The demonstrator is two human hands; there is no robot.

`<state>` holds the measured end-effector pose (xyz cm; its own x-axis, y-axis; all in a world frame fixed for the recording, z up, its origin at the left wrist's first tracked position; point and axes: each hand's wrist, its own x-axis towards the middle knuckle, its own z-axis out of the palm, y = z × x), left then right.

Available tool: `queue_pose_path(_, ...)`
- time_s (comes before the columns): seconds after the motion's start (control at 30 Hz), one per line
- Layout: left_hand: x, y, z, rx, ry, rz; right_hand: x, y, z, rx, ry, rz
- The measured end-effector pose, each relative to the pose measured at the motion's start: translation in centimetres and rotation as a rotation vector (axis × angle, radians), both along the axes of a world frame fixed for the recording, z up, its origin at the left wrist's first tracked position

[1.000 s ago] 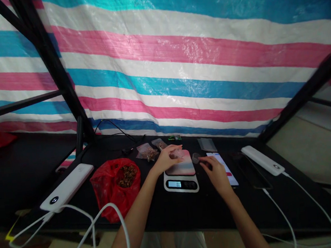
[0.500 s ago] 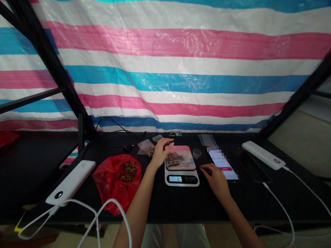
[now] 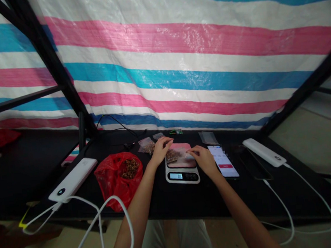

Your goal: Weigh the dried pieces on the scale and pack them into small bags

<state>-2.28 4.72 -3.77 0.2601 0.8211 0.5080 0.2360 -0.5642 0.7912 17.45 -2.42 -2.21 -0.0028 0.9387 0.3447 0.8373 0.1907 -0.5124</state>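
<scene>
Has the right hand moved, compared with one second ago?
Yes. The right hand has gone left from beside the phone onto the scale, touching the small bag there.

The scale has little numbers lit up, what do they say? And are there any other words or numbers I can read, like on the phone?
Scale display: lit digits, too small and blurred to read for sure.
Phone screen: lines of text and a red bar, blurred, unreadable.
White power bank on the left: a faint mark, too small to read.
Small clear bag under both hands on the scale: no label visible.
</scene>
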Motion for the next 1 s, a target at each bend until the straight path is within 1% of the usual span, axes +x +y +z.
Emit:
queue_pose_path(0.13, -0.1, 0.2, -0.1, -0.008, 0.008, 0.000, 0.5, 0.7, -1.3, -0.031, 0.062, -0.022)
queue_pose_path(0.27, -0.1, 0.0, 0.1, 0.001, 0.030, -0.032, 1.1, 0.6, -2.4, -0.039, 0.133, -0.030)
queue_pose_path(0.37, -0.1, -0.2, 0.2, 0.005, 0.044, -0.073, 1.6, 0.3, -2.2, 0.012, 0.110, -0.070)
queue_pose_path(0.47, 0.2, -0.5, 0.2, 0.024, 0.083, -0.129, 1.7, 0.1, -1.9, 0.015, 0.004, -0.068)
queue_pose_path(0.57, 0.6, -1.0, 0.4, 0.061, 0.189, -0.164, 1.3, 0.2, -1.8, 0.007, -0.081, -0.033)
queue_pose_path(0.73, 1.1, -1.7, 0.3, 0.097, 0.381, -0.148, 0.5, 0.3, -1.8, 0.026, -0.111, -0.037)
queue_pose_path(0.8, 1.4, -1.8, 0.0, 0.102, 0.429, -0.150, 0.4, 0.3, -1.7, 0.037, -0.066, -0.031)
queue_pose_path(0.87, 1.6, -1.8, -0.2, 0.110, 0.435, -0.153, 0.2, 0.4, -1.7, 0.024, 0.010, -0.016)
queue_pose_path(0.93, 1.8, -1.8, -0.2, 0.117, 0.389, -0.155, 0.1, 0.6, -1.6, -0.001, 0.110, 0.009)
queue_pose_path(1.0, 1.9, -1.7, -0.1, 0.106, 0.298, -0.176, -0.2, 0.8, -1.5, -0.003, 0.240, 0.044)
